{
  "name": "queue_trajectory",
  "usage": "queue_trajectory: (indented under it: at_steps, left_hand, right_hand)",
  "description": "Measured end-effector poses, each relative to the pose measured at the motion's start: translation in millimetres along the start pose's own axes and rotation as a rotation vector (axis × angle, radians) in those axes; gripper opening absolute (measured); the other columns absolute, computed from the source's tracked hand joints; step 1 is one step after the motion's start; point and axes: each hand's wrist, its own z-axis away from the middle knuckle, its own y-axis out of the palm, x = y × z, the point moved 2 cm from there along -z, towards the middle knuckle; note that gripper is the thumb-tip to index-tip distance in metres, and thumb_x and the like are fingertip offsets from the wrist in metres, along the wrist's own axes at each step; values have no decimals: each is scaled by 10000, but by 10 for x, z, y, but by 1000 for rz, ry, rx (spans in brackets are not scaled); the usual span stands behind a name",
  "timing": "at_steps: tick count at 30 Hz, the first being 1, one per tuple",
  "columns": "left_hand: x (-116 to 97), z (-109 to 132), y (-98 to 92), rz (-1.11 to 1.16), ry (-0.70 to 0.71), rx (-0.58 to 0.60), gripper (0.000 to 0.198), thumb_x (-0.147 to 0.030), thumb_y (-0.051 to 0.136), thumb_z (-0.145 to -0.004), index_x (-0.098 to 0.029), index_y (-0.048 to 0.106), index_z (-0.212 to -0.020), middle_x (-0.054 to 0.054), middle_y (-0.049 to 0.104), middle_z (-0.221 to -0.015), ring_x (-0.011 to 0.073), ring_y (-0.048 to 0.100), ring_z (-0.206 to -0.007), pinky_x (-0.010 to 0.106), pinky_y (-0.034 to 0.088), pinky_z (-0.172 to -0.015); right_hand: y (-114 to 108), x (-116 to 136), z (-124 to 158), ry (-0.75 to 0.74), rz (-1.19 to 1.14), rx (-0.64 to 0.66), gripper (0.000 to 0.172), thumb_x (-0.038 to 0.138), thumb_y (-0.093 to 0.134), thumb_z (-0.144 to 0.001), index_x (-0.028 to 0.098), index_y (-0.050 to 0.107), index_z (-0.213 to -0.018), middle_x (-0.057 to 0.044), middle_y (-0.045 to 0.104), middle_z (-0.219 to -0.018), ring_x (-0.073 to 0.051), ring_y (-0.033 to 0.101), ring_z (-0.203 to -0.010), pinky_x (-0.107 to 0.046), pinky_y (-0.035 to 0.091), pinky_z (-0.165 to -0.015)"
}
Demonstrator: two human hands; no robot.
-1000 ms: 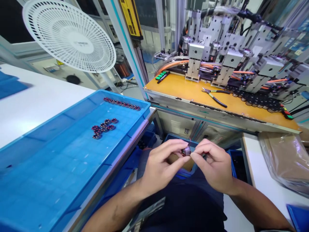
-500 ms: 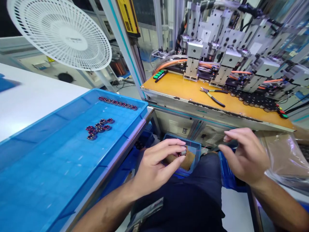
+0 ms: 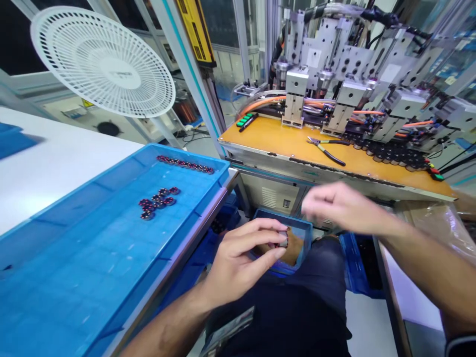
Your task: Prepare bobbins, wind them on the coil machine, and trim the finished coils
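My left hand (image 3: 243,260) pinches a small round motor stator (image 3: 283,240) between thumb and fingers, above my lap. Its rim shows grey metal with dark red and coppery bits, and the fingers cover part of it. To the right and a little higher, my right hand (image 3: 334,206) is apart from the stator, near the front of the machine bench. Motion smears its fingers, so their grip does not show. Several similar stators (image 3: 158,201) lie in a loose cluster in the blue tray (image 3: 92,263) on the left, and a row of stators (image 3: 186,164) lines its far end.
A machine (image 3: 345,74) with several metal presses stands on an orange bench top (image 3: 267,136), where pliers (image 3: 327,150) lie. Dark round parts (image 3: 390,152) line its right side. A white fan (image 3: 107,64) stands behind the tray. Below my hands is a blue bin (image 3: 307,233) with cardboard.
My right hand has swung left and slightly up toward my left hand, its spread fingers now blurred. My left hand still grips the stator. The view has shifted slightly.
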Motion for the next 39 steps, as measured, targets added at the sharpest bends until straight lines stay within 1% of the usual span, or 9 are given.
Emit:
queue_trajectory:
  at_steps: [3,6,10,15,21,25,29,34,39]
  left_hand:
    - [-17,-20,-3,9,-5,-37,280,-26,698,-782,-207,727,-993,79,717,-1055,165,693,-962,256,563,-836]
    - [-45,-37,-9,5,-16,-70,260,-26,701,-775,-212,732,-955,72,728,-1030,161,695,-958,241,564,-822]
    - [-51,-31,-60,14,-49,-105,251,-30,718,-760,-221,741,-922,66,735,-1007,162,701,-930,228,568,-771]
    - [7,13,-142,63,-116,-144,215,-69,719,-778,-214,756,-933,93,729,-1029,188,704,-928,259,572,-758]
    - [41,8,-144,18,-82,-140,209,-65,713,-786,-204,768,-932,99,735,-1008,203,712,-906,293,581,-758]
    - [48,-36,-118,-14,-50,-132,214,-61,718,-777,-211,770,-919,88,735,-998,189,709,-888,271,580,-726]
    - [69,-58,-121,-19,-57,-144,189,-64,721,-774,-196,769,-901,91,735,-985,182,708,-863,258,574,-700]
    - [107,-70,-137,-25,-83,-140,163,-88,728,-773,-182,767,-901,107,733,-999,191,710,-857,257,574,-668]
    - [103,-75,-104,-23,-79,-138,185,-61,719,-775,-188,760,-903,92,726,-1000,175,702,-857,243,559,-660]
  right_hand:
    - [-580,-309,-359,-76,549,-577,330,396,625,-859,124,670,-1040,-141,686,-1056,-262,611,-978,-395,467,-894]
    - [-898,-745,-705,19,850,-485,608,425,628,-851,74,516,-1335,-193,526,-1386,-320,486,-1235,-428,384,-1034]
    - [-978,-1085,-894,122,917,-356,668,585,456,-906,65,524,-1321,-233,560,-1336,-367,501,-1169,-481,390,-960]
    - [-990,-1105,-820,154,945,-243,649,673,361,-893,133,631,-1133,-201,668,-1147,-368,549,-1054,-466,405,-862]
    - [-943,-1072,-455,87,942,-182,613,587,514,-842,132,562,-1252,-174,632,-1202,-313,590,-1042,-398,452,-894]
    - [-659,-939,-48,-13,910,-349,558,270,591,-745,98,537,-1273,-177,599,-1107,-324,577,-1005,-441,480,-884]
    - [-42,-659,468,-56,411,-511,554,168,591,-765,192,459,-1303,-92,567,-1015,-235,592,-890,-384,522,-807]
    - [832,-383,994,-73,-356,-260,604,119,517,-897,346,317,-1420,-62,564,-1071,-134,620,-834,-273,563,-761]
    - [1202,-346,1033,-77,-633,-115,730,45,497,-855,385,298,-1470,-83,528,-1241,-186,585,-1123,-452,470,-1033]
